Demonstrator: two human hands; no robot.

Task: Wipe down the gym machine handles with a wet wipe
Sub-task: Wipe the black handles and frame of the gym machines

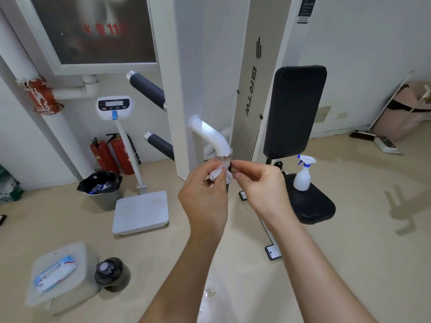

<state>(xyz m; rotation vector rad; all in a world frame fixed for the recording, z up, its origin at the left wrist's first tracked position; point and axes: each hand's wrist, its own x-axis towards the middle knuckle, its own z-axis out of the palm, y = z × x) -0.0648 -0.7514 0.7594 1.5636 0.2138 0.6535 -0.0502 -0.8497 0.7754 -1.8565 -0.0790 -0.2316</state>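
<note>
Here, handle [230, 169]: hangs from the chrome collar [224, 157], long axis apparently vertical, mostly hidden by my fingers.
Wet wipe [217, 174]: bunched on the handle, just below the collar.
Left hand [205, 192]: pinches the wipe.
Right hand [258, 185]: pinches the handle's right side.
Waste bin [105, 201]: holds plastic bottles.

Handle grip [229, 169]: mostly hidden by wet wipe [215, 173], left hand [204, 197] and right hand [261, 185].
Wall poster [93, 31]: blurred, cropped at top edge.
Machine label [305, 10]: print too small to read.
Dark object [2, 219] at left edge: cut off.
</note>
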